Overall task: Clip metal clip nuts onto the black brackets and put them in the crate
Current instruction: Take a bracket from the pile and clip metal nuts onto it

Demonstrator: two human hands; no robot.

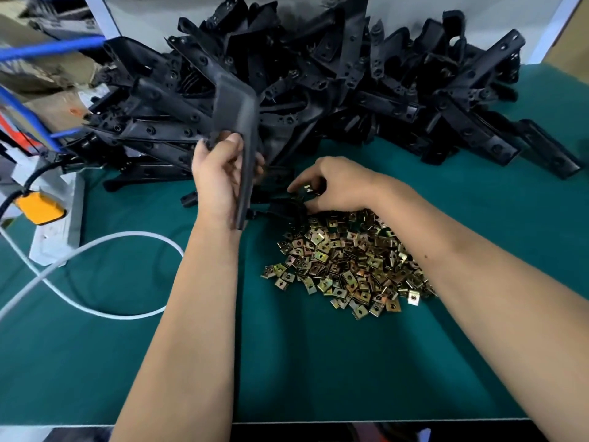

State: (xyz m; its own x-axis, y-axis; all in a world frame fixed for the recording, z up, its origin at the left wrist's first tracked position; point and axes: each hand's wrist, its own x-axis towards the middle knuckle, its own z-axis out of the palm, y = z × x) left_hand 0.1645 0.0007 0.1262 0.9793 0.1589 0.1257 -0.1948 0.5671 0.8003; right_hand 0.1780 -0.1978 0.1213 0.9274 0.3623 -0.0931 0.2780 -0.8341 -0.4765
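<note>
Green table (pixel 318 362) | bracket heap (pixel 318 74) at back, nut pile (pixel 344 266) centre | left hand (pixel 220 173) grips one upright bracket (pixel 245 148) | right hand (pixel 331 186) pinches a clip nut (pixel 308 188) | crate unseen | risk: the small nut could slip from the pinch or seat crooked.

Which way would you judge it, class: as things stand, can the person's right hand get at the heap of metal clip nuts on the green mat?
Probably yes. The right hand pinches one clip nut at the far edge of the heap of clip nuts, which lies open on the green mat with nothing covering it.
</note>
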